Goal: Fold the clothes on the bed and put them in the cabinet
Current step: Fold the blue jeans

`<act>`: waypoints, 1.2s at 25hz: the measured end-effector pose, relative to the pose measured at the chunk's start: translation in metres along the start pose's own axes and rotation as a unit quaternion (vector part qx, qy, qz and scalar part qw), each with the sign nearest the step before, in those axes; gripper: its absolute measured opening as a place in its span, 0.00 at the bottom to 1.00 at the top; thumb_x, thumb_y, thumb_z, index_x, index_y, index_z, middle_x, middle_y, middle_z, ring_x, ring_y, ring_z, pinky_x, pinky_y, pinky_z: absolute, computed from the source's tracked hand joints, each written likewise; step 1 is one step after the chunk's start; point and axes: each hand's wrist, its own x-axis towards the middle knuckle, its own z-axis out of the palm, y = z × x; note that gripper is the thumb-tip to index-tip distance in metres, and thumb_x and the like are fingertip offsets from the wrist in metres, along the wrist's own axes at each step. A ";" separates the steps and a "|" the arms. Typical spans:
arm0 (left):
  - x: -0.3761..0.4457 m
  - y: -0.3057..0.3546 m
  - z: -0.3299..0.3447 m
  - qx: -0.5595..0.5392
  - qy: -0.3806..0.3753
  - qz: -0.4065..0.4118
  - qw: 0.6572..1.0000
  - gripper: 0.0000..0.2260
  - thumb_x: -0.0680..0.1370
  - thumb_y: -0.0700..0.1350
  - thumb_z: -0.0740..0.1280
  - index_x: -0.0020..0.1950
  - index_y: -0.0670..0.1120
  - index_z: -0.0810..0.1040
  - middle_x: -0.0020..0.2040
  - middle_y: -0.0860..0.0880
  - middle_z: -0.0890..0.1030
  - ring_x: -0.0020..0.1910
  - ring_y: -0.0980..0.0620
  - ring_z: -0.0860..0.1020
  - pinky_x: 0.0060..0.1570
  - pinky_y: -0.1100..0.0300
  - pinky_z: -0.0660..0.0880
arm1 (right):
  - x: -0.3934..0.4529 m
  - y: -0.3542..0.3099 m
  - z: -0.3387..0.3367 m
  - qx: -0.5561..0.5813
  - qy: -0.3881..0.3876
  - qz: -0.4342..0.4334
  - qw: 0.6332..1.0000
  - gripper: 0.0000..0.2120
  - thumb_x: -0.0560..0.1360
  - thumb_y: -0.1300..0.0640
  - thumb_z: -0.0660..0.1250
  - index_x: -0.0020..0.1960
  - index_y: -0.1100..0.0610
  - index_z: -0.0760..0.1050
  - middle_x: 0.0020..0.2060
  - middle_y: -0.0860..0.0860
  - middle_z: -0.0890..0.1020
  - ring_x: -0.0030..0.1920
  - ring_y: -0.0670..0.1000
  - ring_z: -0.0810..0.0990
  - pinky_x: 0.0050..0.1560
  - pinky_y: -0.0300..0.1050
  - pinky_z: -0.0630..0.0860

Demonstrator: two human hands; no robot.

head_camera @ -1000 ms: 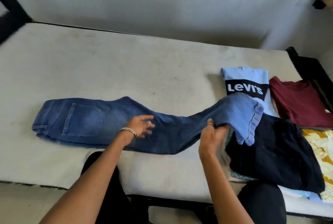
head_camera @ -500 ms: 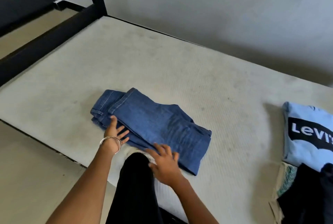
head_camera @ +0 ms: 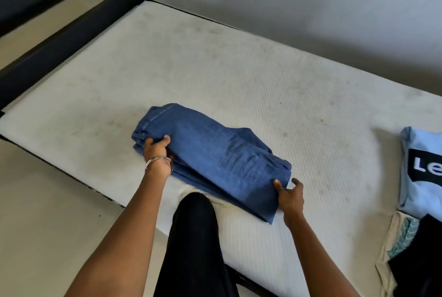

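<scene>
A pair of blue jeans (head_camera: 215, 158) lies folded in a thick bundle on the white mattress (head_camera: 239, 69), near its front edge. My left hand (head_camera: 156, 150), with bangles at the wrist, grips the bundle's left end, thumb on top and fingers under the layers. My right hand (head_camera: 288, 191) holds the bundle's right front corner, thumb on the denim and fingers spread beside it. No cabinet is in view.
A light blue printed T-shirt (head_camera: 421, 172) lies at the right edge, with a cream patterned cloth (head_camera: 397, 237) and a dark garment (head_camera: 421, 260) below it. A black bed frame (head_camera: 71, 31) runs along the left. My knee in black trousers (head_camera: 193, 225) presses against the mattress.
The jeans went from stretched out to a folded bundle. Both hands moved from resting on top to gripping its two ends, and the left end is now slightly raised.
</scene>
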 end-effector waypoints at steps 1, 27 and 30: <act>0.002 -0.001 -0.012 -0.001 0.012 -0.012 1.000 0.15 0.76 0.35 0.67 0.61 0.47 0.75 0.60 0.44 0.80 0.56 0.42 0.79 0.46 0.50 0.78 | 0.003 0.000 0.000 -0.006 -0.003 0.013 1.000 0.32 0.76 0.48 0.71 0.73 0.56 0.63 0.63 0.59 0.76 0.62 0.61 0.77 0.61 0.56 0.76; -0.216 -0.175 0.187 0.562 -0.498 0.338 0.567 0.08 0.76 0.38 0.66 0.53 0.39 0.81 0.53 0.43 0.81 0.53 0.45 0.78 0.56 0.55 0.72 | 0.023 0.055 -0.188 -0.061 0.177 0.003 0.982 0.23 0.76 0.51 0.71 0.66 0.62 0.73 0.57 0.62 0.80 0.61 0.63 0.76 0.60 0.51 0.70; -0.251 -0.224 0.239 0.579 -0.533 0.296 0.541 0.09 0.77 0.36 0.64 0.53 0.38 0.82 0.53 0.41 0.81 0.54 0.44 0.78 0.57 0.55 0.73 | 0.022 0.076 -0.177 -0.064 0.148 -0.022 0.987 0.16 0.79 0.50 0.66 0.54 0.65 0.76 0.48 0.63 0.82 0.52 0.63 0.79 0.45 0.47 0.67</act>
